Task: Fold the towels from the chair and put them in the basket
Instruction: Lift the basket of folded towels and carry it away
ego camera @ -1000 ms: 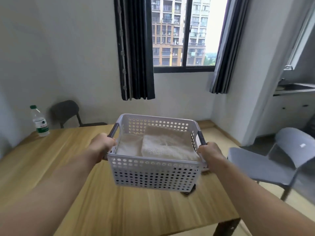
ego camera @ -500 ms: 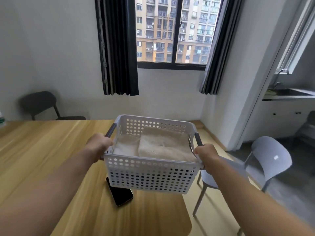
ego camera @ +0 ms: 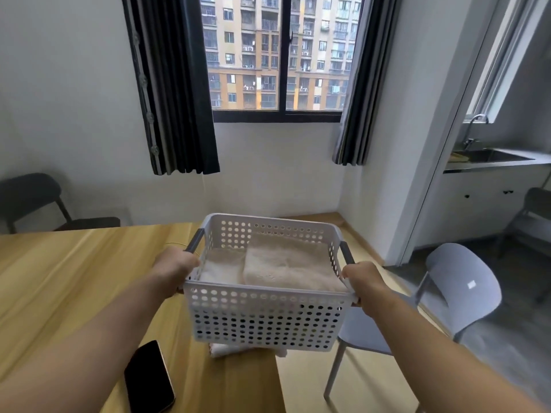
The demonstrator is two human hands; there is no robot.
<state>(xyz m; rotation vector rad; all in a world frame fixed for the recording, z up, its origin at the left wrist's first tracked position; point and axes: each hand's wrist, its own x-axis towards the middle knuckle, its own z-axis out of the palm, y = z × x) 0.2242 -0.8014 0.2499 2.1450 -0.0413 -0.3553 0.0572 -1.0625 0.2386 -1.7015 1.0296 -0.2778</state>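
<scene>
A white perforated basket [ego camera: 265,317] hangs in the air over the right end of the wooden table [ego camera: 68,281]. Folded beige towels [ego camera: 283,263] lie inside it. My left hand [ego camera: 174,265] grips the dark handle on its left side, and my right hand [ego camera: 362,278] grips the dark handle on its right side. A bit of white folded cloth [ego camera: 238,350] shows on the table just under the basket's bottom edge. The grey chair [ego camera: 447,296] stands to the right of the table, its seat partly hidden by my right arm.
A black phone [ego camera: 147,377] lies on the table near its front right corner. A dark chair [ego camera: 32,198] stands at the far left by the wall. A sink counter [ego camera: 492,162] and another dark chair [ego camera: 533,216] are at the right.
The basket stays in both hands while the view swings right: the bottle has left the frame, and the phone, the white cloth and the table's right edge have come into sight below the basket.
</scene>
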